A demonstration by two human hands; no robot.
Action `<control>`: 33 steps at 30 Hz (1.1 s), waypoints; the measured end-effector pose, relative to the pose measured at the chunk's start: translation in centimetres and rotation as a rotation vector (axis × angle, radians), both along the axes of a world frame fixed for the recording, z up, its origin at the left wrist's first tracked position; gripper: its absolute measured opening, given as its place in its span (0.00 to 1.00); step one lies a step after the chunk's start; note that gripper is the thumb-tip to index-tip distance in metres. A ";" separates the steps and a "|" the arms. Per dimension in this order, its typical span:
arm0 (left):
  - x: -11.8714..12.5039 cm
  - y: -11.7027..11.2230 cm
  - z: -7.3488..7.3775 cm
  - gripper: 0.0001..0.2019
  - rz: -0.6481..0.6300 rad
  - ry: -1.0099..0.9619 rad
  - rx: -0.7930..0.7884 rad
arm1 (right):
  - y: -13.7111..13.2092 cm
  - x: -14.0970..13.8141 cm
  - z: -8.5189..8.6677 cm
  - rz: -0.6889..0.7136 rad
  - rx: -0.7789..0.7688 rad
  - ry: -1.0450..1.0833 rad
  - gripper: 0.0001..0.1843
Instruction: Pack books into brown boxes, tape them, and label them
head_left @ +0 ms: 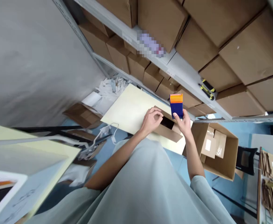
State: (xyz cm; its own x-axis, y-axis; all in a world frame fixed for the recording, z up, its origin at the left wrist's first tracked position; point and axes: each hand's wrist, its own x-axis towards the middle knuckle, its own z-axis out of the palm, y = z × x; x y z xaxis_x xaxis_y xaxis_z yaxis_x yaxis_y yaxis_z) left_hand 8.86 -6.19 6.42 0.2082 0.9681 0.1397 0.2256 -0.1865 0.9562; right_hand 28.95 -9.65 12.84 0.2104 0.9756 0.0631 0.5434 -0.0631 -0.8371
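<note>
In my right hand (183,123) I grip a dark blue and orange tape dispenser (176,107), as it looks to be. Its orange end points away from me, and my thumb lies across the blue part. My left hand (151,119) hovers over or touches the left end of a small brown cardboard box (166,132); I cannot tell which. Its fingers are curled, thumb and fingertips together, and whatever they pinch is too small to make out. The box lies on a pale yellow tabletop (124,107), with a dark opening between its raised flaps.
Metal shelves (162,60) packed with brown cartons (197,43) rise beyond the tabletop. Two black-and-yellow cutters (207,88) rest on the shelf edge. A large open carton (225,168) with smaller boxes stands at the right. White scraps (114,88) lie at the far left.
</note>
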 end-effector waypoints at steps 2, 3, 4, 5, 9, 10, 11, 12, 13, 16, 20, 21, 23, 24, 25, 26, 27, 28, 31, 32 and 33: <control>-0.3 -1.2 -0.5 0.07 -0.030 -0.032 -0.045 | -1.8 -0.8 -1.0 0.001 -0.061 0.068 0.27; -0.4 -1.7 -0.7 0.07 -0.040 -0.051 -0.067 | -2.4 -1.2 -1.5 0.006 -0.096 0.112 0.28; -0.5 -2.1 -0.9 0.07 -0.048 -0.072 -0.089 | -3.0 -1.4 -2.0 0.016 -0.134 0.160 0.28; -0.6 -2.4 -1.0 0.06 -0.052 -0.093 -0.113 | -3.5 -1.7 -2.4 0.029 -0.169 0.208 0.29; -1.1 -3.3 -1.1 0.07 -0.046 -0.148 -0.201 | -4.7 -2.0 -3.6 0.060 -0.245 0.289 0.31; -1.3 -3.4 -1.1 0.07 -0.045 -0.155 -0.214 | -4.9 -2.0 -3.8 0.056 -0.254 0.282 0.31; -1.5 -3.5 -1.1 0.07 -0.045 -0.158 -0.222 | -5.0 -2.0 -4.0 0.051 -0.266 0.275 0.32; -1.6 -3.6 -1.1 0.07 -0.048 -0.158 -0.227 | -5.1 -2.0 -4.1 0.046 -0.283 0.274 0.32; -1.8 -3.6 -1.1 0.06 -0.052 -0.159 -0.233 | -5.2 -2.0 -4.2 0.042 -0.302 0.278 0.33; -2.3 -3.7 -1.1 0.06 -0.046 -0.157 -0.259 | -5.3 -2.3 -4.4 0.028 -0.353 0.300 0.34; -2.7 -3.6 -1.4 0.06 -0.039 -0.175 -0.265 | -5.1 -3.1 -4.3 0.027 -0.378 0.277 0.36; -2.9 -3.6 -1.6 0.06 -0.043 -0.183 -0.262 | -5.1 -3.3 -4.2 0.040 -0.390 0.277 0.36; -3.2 -3.6 -1.9 0.06 -0.048 -0.196 -0.267 | -5.1 -3.5 -4.0 0.067 -0.417 0.273 0.37; -3.4 -3.6 -2.0 0.06 -0.047 -0.202 -0.276 | -5.1 -3.5 -3.8 0.077 -0.427 0.259 0.37; -3.6 -3.5 -2.1 0.06 -0.043 -0.208 -0.288 | -5.1 -3.4 -3.6 0.086 -0.434 0.236 0.36; -3.8 -3.5 -2.2 0.05 -0.037 -0.216 -0.301 | -5.1 -3.3 -3.4 0.095 -0.439 0.206 0.35; -4.0 -3.4 -2.2 0.05 -0.031 -0.224 -0.314 | -5.1 -3.1 -3.1 0.104 -0.442 0.171 0.34; -4.2 -3.3 -2.2 0.06 -0.023 -0.233 -0.325 | -5.0 -2.9 -2.8 0.112 -0.446 0.135 0.33; -5.0 -2.8 -2.1 0.09 -0.006 -0.249 -0.343 | -4.8 -2.4 -1.9 0.129 -0.463 0.038 0.30; -5.2 -2.6 -2.0 0.11 -0.004 -0.253 -0.347 | -4.8 -2.2 -1.6 0.132 -0.469 0.009 0.30; -5.4 -2.3 -1.9 0.12 -0.005 -0.256 -0.351 | -4.7 -2.1 -1.3 0.136 -0.476 -0.019 0.30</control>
State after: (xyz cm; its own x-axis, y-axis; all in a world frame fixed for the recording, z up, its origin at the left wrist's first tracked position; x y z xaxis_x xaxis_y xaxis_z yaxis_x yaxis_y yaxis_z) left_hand 3.44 -8.53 4.52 0.2143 0.9652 -0.1498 -0.0271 0.1591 0.9869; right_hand 26.81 -14.35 11.53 0.0826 0.9156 -0.3936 0.5879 -0.3636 -0.7226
